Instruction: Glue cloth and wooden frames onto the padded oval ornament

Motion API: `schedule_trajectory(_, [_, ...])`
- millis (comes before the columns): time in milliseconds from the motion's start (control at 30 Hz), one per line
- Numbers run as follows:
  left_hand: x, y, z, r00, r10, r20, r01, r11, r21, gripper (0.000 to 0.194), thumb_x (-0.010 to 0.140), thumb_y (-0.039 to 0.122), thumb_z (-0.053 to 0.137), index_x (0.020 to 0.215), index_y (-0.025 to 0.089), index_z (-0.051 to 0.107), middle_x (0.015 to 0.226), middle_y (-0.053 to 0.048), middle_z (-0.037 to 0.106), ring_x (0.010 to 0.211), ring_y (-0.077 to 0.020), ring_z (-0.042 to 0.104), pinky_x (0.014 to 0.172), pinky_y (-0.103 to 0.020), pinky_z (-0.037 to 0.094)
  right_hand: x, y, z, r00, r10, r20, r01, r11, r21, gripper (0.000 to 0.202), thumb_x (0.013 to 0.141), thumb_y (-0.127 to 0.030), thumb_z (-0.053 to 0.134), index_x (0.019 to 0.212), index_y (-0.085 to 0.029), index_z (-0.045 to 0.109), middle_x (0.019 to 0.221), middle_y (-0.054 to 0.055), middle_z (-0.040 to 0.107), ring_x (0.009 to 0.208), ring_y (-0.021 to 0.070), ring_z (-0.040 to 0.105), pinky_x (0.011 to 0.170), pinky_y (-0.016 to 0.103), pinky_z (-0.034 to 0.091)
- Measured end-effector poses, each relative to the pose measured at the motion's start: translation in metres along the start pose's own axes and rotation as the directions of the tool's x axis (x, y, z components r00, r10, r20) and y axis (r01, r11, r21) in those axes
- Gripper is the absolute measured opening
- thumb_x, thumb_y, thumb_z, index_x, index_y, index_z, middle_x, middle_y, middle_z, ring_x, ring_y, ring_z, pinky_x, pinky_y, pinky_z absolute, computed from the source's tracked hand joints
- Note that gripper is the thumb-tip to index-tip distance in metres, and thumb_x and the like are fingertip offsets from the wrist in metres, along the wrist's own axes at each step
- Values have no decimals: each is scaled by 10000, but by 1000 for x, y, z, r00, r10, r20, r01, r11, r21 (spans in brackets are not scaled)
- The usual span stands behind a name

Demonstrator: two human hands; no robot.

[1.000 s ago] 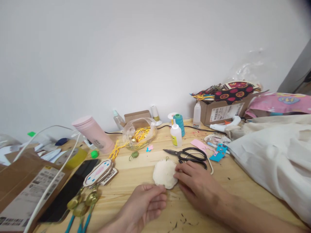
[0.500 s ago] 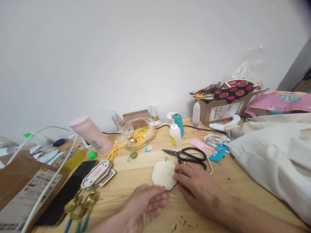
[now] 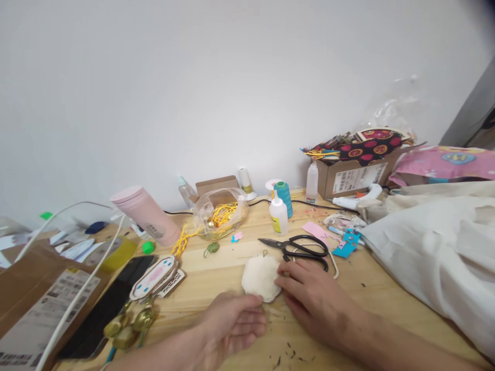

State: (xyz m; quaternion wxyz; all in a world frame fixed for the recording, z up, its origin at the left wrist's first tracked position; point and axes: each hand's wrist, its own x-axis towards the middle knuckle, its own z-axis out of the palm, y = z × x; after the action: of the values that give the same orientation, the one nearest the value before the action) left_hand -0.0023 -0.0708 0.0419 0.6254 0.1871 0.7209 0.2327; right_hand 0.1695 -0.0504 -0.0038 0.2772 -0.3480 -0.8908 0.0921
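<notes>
A round cream fabric piece (image 3: 261,278) with an uneven edge lies flat on the wooden table, a small dark green loop at its top. The thumb of my left hand (image 3: 237,322) touches its lower edge; the other fingers are loosely curled, apart from the thumb. My right hand (image 3: 305,291) lies palm down, with fingertips resting on the piece's right edge and the thumb hidden. Just beyond that hand are black-handled scissors (image 3: 297,246), their blades pointing left. A cream cord (image 3: 335,265) curves beside the handles.
Behind stand a white glue bottle (image 3: 278,216) and a teal thread spool (image 3: 284,198). Pink and blue scraps (image 3: 347,243) lie right, near white cloth (image 3: 429,242). Leftward are a pink tumbler (image 3: 147,214), a dark phone (image 3: 104,309), brass bells (image 3: 126,335) and a cardboard box (image 3: 42,299).
Both hands and the fabric piece stay almost where they were. The view has shifted very slightly, and my left forearm now covers more of the blue ends below the bells.
</notes>
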Motion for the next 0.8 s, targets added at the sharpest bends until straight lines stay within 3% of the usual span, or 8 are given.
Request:
schedule_trajectory(267, [0, -2, -10, 997, -27, 78, 28, 1000, -4, 296, 614, 380, 665, 566, 88, 659, 497, -33, 634, 417, -67, 575, 370, -103, 412, 0, -1, 1, 999, 37, 26, -38, 999, 31, 237, 758, -82, 460, 929, -177, 593, 919, 81, 588, 850, 215, 523, 741, 374, 454])
schedule_trajectory(533, [-2, -5, -21, 989, -52, 136, 58, 998, -39, 331, 605, 409, 671, 606, 79, 672, 561, -60, 654, 446, -72, 586, 394, -97, 429, 1, -2, 1, 998, 47, 30, -49, 998, 50, 187, 741, -69, 463, 840, -171, 584, 964, 80, 585, 859, 219, 522, 753, 382, 455])
schedule_trajectory(633, [-3, -5, -25, 986, -6, 167, -1, 999, 42, 346, 627, 443, 642, 626, 98, 664, 545, -46, 651, 443, -63, 580, 380, -93, 395, 1, -2, 1, 998, 49, 29, -50, 997, 58, 191, 750, -73, 468, 859, -175, 587, 972, 75, 587, 866, 217, 524, 762, 381, 451])
schedule_trajectory(800, [-5, 1, -43, 956, 35, 293, -132, 938, 320, 381, 649, 527, 579, 680, 149, 614, 539, -46, 662, 439, -95, 589, 374, -131, 375, -1, 0, 0, 998, 65, -10, -64, 995, 79, 228, 767, -85, 464, 932, -175, 594, 965, 81, 593, 870, 211, 517, 760, 366, 453])
